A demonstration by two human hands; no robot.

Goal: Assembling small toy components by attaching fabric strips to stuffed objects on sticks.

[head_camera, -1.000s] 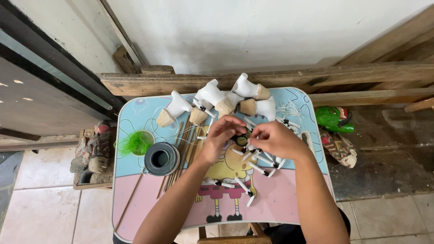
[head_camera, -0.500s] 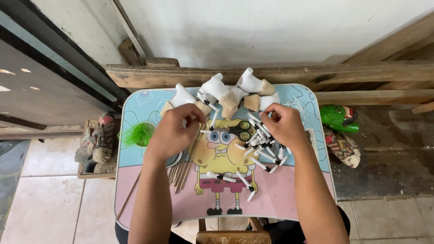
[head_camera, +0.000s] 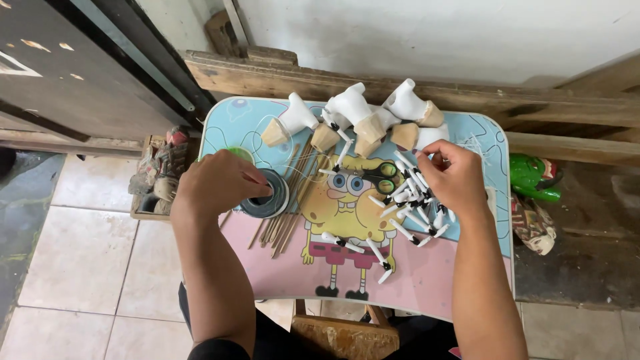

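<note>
Dark roll of tape or wire [head_camera: 265, 195] lies flat on the small cartoon-printed table [head_camera: 427, 287], left of centre, just beside a fan of thin wooden sticks [head_camera: 288, 200]. I judge it light, stiff at the rim, and likely to slide on the smooth tabletop. Best purchase looks like rim against inner hole, finger and thumb.

Left hand [head_camera: 217, 183] sits over the roll's left edge, palm down, fingertips curled onto the rim and into the hole. I cannot tell whether it is truly pinching or only resting there. Forearm comes straight up from the near edge.

Right hand [head_camera: 453, 177] is well apart, at the right side, knuckles up, fingers bent and closed among a heap of small white pegs with black ends [head_camera: 410, 200]. Those look very light, hard and easily scattered.

Black-handled scissors [head_camera: 373, 177] lie between the hands. White-and-tan carved shapes [head_camera: 357, 117] cluster along the far edge. A green toy [head_camera: 533, 177] sits off the table, right.
</note>
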